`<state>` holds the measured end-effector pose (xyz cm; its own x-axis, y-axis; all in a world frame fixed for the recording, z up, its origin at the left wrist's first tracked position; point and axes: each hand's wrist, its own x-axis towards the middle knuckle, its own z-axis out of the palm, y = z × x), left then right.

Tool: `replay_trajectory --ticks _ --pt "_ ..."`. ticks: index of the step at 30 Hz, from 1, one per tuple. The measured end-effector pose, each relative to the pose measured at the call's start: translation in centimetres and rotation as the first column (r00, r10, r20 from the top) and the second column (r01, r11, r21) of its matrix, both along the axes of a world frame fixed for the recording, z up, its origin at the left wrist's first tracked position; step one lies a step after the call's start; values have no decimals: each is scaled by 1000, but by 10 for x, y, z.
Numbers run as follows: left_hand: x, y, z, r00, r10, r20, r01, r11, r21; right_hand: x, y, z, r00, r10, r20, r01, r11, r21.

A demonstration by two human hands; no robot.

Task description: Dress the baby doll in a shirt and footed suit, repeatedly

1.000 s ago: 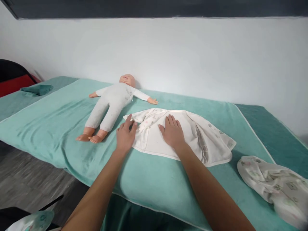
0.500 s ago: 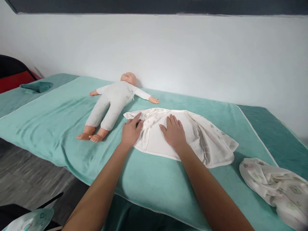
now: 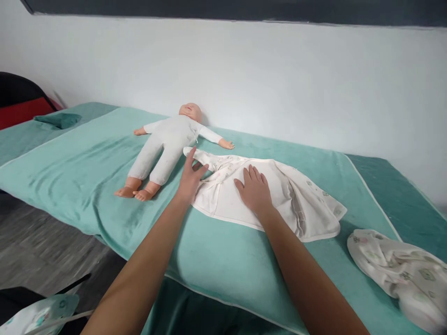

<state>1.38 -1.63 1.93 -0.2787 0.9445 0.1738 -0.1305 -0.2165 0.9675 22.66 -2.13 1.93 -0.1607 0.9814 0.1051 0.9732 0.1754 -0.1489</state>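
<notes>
A white printed baby garment [image 3: 279, 195] lies spread on the teal blanket [image 3: 87, 172]. My right hand [image 3: 254, 190] rests flat on its middle, fingers stretched out. My left hand [image 3: 190, 179] lies open at the garment's left edge, fingers reaching along a sleeve that points toward the doll. The baby doll [image 3: 164, 146] in a white suit lies on its back just left of the garment, arms out, head near the wall.
A second crumpled printed garment [image 3: 398, 274] lies at the blanket's right front. A darker teal folded cloth [image 3: 57, 120] sits far left, before a red and black chair [image 3: 17, 107]. Another printed cloth [image 3: 38, 316] shows at the bottom left. The white wall runs behind.
My left hand slid forward from the garment's left edge and pushed the sleeve out toward the doll's arm. My right hand stayed pressed on the garment.
</notes>
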Motion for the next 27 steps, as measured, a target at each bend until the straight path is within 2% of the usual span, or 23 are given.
replay_trajectory --ticks 1,3,5,7,9,10,12,13,15,17,18,20,22,24,27 --pt "-1 3 -1 996 -12 89 12 1000 3 0 0 0 1000 0 1 0 1000 3" --pt "-3 7 -4 993 27 115 -28 1000 1 0 0 -1 1000 6 7 -6 1000 14" --pt "-4 8 -8 986 159 57 -159 987 2 0 0 -3 1000 23 15 -23 999 29" --pt "-5 4 -11 942 322 -91 -322 947 23 0 0 -4 998 52 20 -53 998 41" --pt "-4 -2 -13 839 464 -284 -453 885 106 0 -1 -6 996 88 20 -89 995 47" --pt "-4 -5 -13 756 530 -384 -504 846 176 0 -2 -6 994 105 18 -106 993 48" --pt "-1 -10 -11 590 611 -528 -517 788 334 -1 -3 -6 991 135 13 -135 990 47" --pt "2 -12 -10 533 608 -588 -465 792 396 -1 -4 -6 989 147 9 -147 988 48" --pt "8 -15 -9 468 501 -728 -249 865 436 -3 -6 -7 985 173 5 -173 983 58" --pt "16 -15 -8 395 319 -861 -3 938 346 -3 -6 -7 975 222 3 -221 973 70" --pt "19 -15 -8 347 236 -908 74 958 278 -3 -5 -7 967 256 2 -255 964 74" --pt "24 -16 -9 267 125 -956 116 980 160 -1 -1 -6 944 330 0 -329 941 75" --pt "25 -17 -10 222 71 -972 87 992 92 3 6 -4 931 366 -8 -364 929 70" --pt "25 -18 -9 195 55 -979 72 995 70 6 15 -2 942 334 -22 -332 941 59" --pt "25 -20 -6 154 44 -987 92 994 59 7 25 -1 974 223 -45 -221 974 42"
